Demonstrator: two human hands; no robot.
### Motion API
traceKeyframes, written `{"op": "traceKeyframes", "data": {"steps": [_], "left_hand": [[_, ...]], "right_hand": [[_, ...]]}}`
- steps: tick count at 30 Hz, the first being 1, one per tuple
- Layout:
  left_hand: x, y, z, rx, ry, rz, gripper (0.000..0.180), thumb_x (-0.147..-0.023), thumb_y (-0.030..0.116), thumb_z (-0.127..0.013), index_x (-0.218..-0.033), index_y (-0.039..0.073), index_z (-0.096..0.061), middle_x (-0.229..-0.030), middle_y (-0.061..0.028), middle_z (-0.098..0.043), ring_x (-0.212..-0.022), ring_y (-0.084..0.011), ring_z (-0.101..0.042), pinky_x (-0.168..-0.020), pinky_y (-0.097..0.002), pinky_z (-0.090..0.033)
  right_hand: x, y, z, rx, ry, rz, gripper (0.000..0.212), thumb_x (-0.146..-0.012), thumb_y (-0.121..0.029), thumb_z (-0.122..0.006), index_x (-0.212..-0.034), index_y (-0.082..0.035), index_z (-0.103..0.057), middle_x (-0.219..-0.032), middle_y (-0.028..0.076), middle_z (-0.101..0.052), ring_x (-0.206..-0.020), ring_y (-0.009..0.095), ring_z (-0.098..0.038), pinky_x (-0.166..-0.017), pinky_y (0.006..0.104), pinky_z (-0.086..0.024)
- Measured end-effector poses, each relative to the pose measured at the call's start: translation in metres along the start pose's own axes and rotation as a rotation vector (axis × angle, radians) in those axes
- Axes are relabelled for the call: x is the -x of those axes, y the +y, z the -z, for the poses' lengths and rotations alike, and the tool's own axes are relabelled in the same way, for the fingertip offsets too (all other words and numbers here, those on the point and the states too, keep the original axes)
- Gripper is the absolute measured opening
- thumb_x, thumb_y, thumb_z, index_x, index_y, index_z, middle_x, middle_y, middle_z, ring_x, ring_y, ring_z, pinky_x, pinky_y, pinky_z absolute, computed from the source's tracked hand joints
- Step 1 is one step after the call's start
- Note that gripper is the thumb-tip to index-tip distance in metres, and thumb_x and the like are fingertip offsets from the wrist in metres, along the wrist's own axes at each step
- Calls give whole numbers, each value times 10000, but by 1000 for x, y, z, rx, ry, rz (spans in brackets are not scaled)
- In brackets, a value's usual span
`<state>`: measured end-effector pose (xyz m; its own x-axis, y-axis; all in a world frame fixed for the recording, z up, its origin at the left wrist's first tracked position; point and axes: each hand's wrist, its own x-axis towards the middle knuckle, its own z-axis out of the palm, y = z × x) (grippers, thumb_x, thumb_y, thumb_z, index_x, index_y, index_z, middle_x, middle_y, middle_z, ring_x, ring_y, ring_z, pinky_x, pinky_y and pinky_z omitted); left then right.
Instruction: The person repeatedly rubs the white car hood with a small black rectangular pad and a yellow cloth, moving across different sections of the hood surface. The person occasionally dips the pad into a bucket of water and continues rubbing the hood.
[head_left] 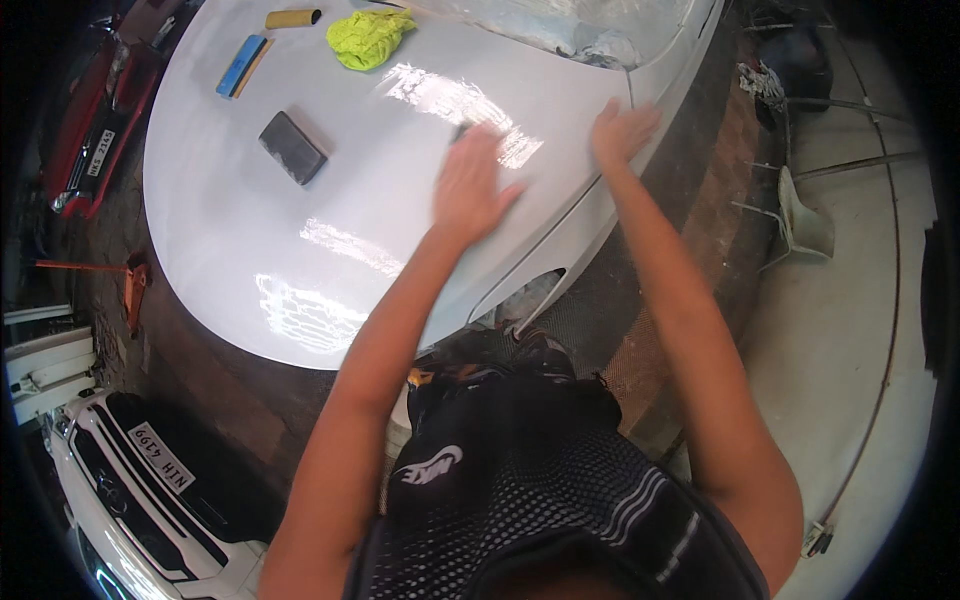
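Note:
Both my arms reach over the glossy pale car hood. My left hand is low over its right half, palm down, fingers stretched and thumb apart, slightly blurred. A small dark patch shows at its fingertips; I cannot tell whether it is a thing or a shadow. Near the seam between hood and fender is my right hand, fingers spread, holding nothing visible. Left of my hands lies a dark grey rectangular block. Farther off are a blue sanding block, a tan cylinder and a crumpled neon-yellow cloth.
Clear plastic sheeting covers the windshield area. A red car stands at the left, a white car at lower left, with an orange jack between them. On the right is a pale chair by the wall.

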<state>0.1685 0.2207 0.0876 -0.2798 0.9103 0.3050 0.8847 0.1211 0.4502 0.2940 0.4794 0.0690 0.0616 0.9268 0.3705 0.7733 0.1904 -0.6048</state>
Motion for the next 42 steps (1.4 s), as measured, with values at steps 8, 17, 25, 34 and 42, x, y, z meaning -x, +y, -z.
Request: {"op": "traceKeyframes", "data": {"steps": [8, 17, 25, 34, 42], "left_hand": [[105, -10, 8, -135, 216, 153, 936, -936, 519, -641, -1541, -97, -281, -1604, -308, -284, -1514, -482, -214, -1233, -584, -148], [-2, 2, -1, -13, -69, -85, 810, -992, 521, -547, -1557, -21, -337, -1635, -216, -311, -1535, -386, -244, -1265, -488, -170], [23, 17, -4, 14, 89, -47, 794, -963, 449, -628, -1525, -47, -366, -1589, -278, -354, -1495, -441, -309, -1229, -564, -213], [90, -26, 36, -69, 13, -3, 768, -987, 473, -574, -1516, -48, -377, -1610, -263, -320, -1515, -439, -256, -1232, -535, -230], [-41, -39, 3, -261, 175, 284, 951, -952, 609, -555, -1541, -89, -290, -1643, -257, -243, -1546, -393, -172, -1272, -477, -111]], "right_hand": [[-11, 2, -11, -35, -35, -9, 741, -1048, -381, -455, -1536, 125, -219, -1625, 332, -186, -1545, 453, -127, -1221, 622, -159], [-13, 0, -5, -84, -21, -48, 743, -1052, -378, -442, -1530, 142, -214, -1622, 340, -187, -1533, 473, -141, -1233, 590, -158], [-12, -1, 6, -104, -29, -29, 738, -1054, -384, -429, -1537, 130, -212, -1631, 338, -171, -1530, 495, -122, -1240, 582, -137], [-16, 8, -3, -89, -21, -40, 725, -1052, -381, -436, -1531, 128, -241, -1629, 335, -191, -1529, 483, -154, -1239, 579, -140], [-15, 1, 0, -87, -19, 28, 718, -1055, -374, -414, -1528, 136, -237, -1629, 340, -184, -1519, 498, -163, -1233, 589, -150]]}}
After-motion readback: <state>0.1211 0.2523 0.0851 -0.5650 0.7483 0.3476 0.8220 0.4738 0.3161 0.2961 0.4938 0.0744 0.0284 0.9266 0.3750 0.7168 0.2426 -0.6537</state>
